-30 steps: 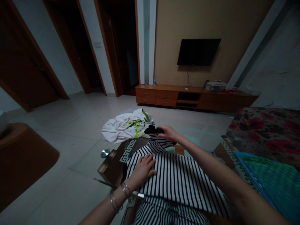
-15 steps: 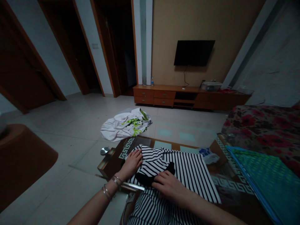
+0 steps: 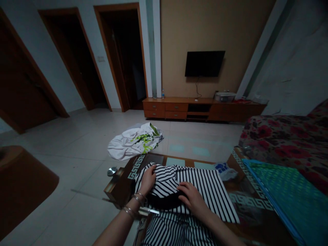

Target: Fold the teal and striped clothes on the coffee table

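Note:
A black-and-white striped shirt [image 3: 205,186] lies across the glass-topped coffee table [image 3: 252,203], one part folded over at the left. A black band [image 3: 164,202] borders the folded part on the side nearest me. My left hand [image 3: 148,180], with bangles on its wrist, rests on the shirt's left part; its fingers lie over the cloth and are partly hidden from this angle. On the right end of the black band, my right hand [image 3: 192,199] touches the fabric with fingers apart and slightly bent. Striped cloth also covers my lap [image 3: 176,229].
A white garment with green print [image 3: 135,140] lies beyond the table. A plastic bag [image 3: 225,171] and a blue-green cloth [image 3: 287,194] are at the right, near a flowered sofa [image 3: 276,136]. A brown rounded seat [image 3: 25,188] stands left. A television [image 3: 205,64] hangs above a low cabinet [image 3: 175,109].
My right hand has moved slightly right and up along the shirt. The black band now lies straighter and flatter. My left hand has turned a little, and the view has tilted upward.

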`<control>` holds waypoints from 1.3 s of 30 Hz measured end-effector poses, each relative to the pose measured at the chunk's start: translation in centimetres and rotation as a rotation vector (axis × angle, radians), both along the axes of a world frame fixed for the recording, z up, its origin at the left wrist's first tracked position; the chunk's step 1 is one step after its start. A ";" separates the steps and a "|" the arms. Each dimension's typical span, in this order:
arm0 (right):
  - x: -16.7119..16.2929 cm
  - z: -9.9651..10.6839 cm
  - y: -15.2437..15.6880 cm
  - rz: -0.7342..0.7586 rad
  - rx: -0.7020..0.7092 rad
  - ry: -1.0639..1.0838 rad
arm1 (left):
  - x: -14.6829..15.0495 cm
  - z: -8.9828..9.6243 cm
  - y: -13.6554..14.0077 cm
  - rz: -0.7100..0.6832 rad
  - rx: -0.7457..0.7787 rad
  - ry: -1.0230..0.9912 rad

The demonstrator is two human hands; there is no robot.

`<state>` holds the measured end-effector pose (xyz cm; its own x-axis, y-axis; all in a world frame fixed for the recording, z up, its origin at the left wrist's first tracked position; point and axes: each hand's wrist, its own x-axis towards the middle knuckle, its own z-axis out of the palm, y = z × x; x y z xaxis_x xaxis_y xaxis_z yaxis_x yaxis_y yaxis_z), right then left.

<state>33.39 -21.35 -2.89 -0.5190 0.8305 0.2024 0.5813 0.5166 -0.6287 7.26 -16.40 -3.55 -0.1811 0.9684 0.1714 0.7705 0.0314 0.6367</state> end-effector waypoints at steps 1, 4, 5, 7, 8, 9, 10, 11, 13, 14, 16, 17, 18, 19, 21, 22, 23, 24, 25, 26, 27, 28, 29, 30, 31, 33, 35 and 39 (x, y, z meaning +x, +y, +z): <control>0.1 -0.3 -0.3 -0.015 0.001 0.007 | 0.1 -0.1 0.1 0.018 -0.001 0.012; 1.0 -1.1 -1.2 -0.030 0.017 0.030 | 0.3 -0.2 0.0 0.061 0.012 0.052; 1.5 -1.3 -1.3 -0.030 0.016 0.047 | 0.4 0.0 -0.2 0.064 0.018 0.066; 2.3 -1.2 -0.9 -0.056 -0.017 0.105 | 0.7 0.5 -0.6 0.074 0.026 0.091; 2.7 -1.0 -0.4 -0.087 -0.038 0.133 | 1.0 0.9 -0.8 0.089 0.039 0.129; 2.9 -0.6 0.4 -0.124 -0.049 0.146 | 1.4 1.3 -1.0 0.105 0.065 0.188; 3.0 -0.1 1.4 -0.158 -0.045 0.135 | 2.0 1.7 -1.1 0.109 0.103 0.263; 2.9 0.4 2.5 -0.178 -0.030 0.096 | 2.7 2.1 -1.2 0.090 0.145 0.347; 2.2 1.5 4.9 -0.147 0.011 -0.064 | 4.3 2.5 -1.3 -0.026 0.198 0.489; 1.7 1.9 6.1 -0.102 0.025 -0.163 | 5.1 2.6 -1.3 -0.106 0.194 0.525; 0.2 2.2 8.0 0.005 0.047 -0.321 | 6.6 2.4 -1.5 -0.243 0.134 0.560; -0.4 2.2 8.7 0.043 0.063 -0.368 | 7.2 2.1 -1.7 -0.287 0.094 0.566; -1.1 2.0 9.3 0.062 0.081 -0.392 | 7.6 1.8 -1.9 -0.320 0.057 0.568; -1.6 1.7 9.7 0.061 0.098 -0.401 | 7.9 1.4 -2.1 -0.343 0.026 0.569; -2.2 1.0 10.2 0.019 0.121 -0.397 | 8.0 0.8 -2.6 -0.372 -0.010 0.571; -2.3 0.6 10.4 -0.011 0.121 -0.394 | 7.9 0.5 -2.8 -0.383 -0.015 0.571; -2.4 0.3 10.6 -0.043 0.114 -0.386 | 7.8 0.3 -2.9 -0.395 -0.017 0.570; -2.5 0.0 10.9 -0.078 0.099 -0.371 | 7.6 0.2 -3.0 -0.409 -0.019 0.570; -2.5 -0.2 11.1 -0.114 0.076 -0.352 | 7.5 0.1 -3.1 -0.425 -0.021 0.569; -2.6 -0.3 11.4 -0.151 0.049 -0.329 | 7.4 0.1 -3.1 -0.441 -0.021 0.569; -2.7 -0.4 11.7 -0.186 0.022 -0.304 | 7.3 0.1 -3.1 -0.453 -0.023 0.568; -2.8 -0.5 12.0 -0.220 0.000 -0.277 | 7.3 0.1 -3.1 -0.461 -0.025 0.568; -2.9 -0.6 12.3 -0.252 -0.016 -0.254 | 7.4 0.1 -3.1 -0.464 -0.027 0.566; -3.0 -0.7 12.5 -0.281 -0.026 -0.235 | 7.5 0.2 -3.1 -0.462 -0.029 0.563; -3.1 -0.8 12.7 -0.305 -0.027 -0.217 | 7.6 0.2 -3.1 -0.457 -0.030 0.557; -3.2 -1.2 12.8 -0.335 -0.007 -0.159 | 7.7 0.2 -3.0 -0.445 -0.042 0.529; -3.0 -1.7 12.7 -0.342 0.024 -0.066 | 7.6 0.4 -2.8 -0.432 -0.063 0.467; -2.0 -2.4 11.5 -0.358 0.108 0.097 | 6.2 0.8 -1.9 -0.303 -0.010 0.398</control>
